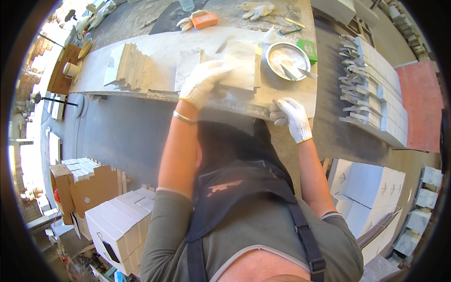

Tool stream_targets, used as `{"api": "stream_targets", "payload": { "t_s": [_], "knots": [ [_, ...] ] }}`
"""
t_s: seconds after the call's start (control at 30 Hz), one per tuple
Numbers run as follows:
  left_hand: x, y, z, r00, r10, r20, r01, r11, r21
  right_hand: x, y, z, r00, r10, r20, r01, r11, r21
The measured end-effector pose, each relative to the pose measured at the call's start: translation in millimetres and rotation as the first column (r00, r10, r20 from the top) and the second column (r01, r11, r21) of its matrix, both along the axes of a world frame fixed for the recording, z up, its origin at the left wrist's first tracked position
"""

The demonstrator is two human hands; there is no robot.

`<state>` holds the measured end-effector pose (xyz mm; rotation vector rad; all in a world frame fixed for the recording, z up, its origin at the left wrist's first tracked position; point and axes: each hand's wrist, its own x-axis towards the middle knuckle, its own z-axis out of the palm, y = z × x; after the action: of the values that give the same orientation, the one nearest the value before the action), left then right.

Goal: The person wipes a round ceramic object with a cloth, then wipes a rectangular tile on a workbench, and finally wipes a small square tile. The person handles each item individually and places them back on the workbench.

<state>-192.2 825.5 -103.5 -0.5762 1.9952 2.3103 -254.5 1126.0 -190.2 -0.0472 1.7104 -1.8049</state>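
Note:
Both my hands wear white knit gloves. My left hand [204,83] reaches over the table's near edge, its blurred fingertips at the left side of a pale square tile [240,63]. Whether they grip or only touch it I cannot make out. That tile lies over a wood-coloured piece [257,66] showing at its right. Under and beside my left wrist is another pale marbled tile [184,66]. My right hand [292,117] hovers by the near edge, below the metal bowl [307,52], fingers loosely bent and apart, with nothing seen in them.
The bowl holds white paste and a putty knife [290,74]. Near it are a green box [307,49] and a white bottle [270,35]. Stacked tiles [129,66] stand left; an orange box [204,19] and spare glove [256,9] lie behind. Slabs [376,89] stand right, white boxes [117,225] behind me.

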Motion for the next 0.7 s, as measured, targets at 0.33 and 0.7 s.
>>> {"api": "stream_targets", "payload": {
  "t_s": [0.33, 0.7],
  "knots": [
    [74, 61, -10, 0.96, 0.236, -0.151, -0.181, 0.934, 0.307, 55, -40, 35, 0.888, -0.039, -0.458, -0.007, 0.995, -0.098],
    [97, 71, -8, 0.962, 0.248, -0.112, -0.203, 0.928, 0.311, 60, -50, 69, 0.838, -0.042, -0.544, 0.087, 0.994, 0.058]
  ]
}}
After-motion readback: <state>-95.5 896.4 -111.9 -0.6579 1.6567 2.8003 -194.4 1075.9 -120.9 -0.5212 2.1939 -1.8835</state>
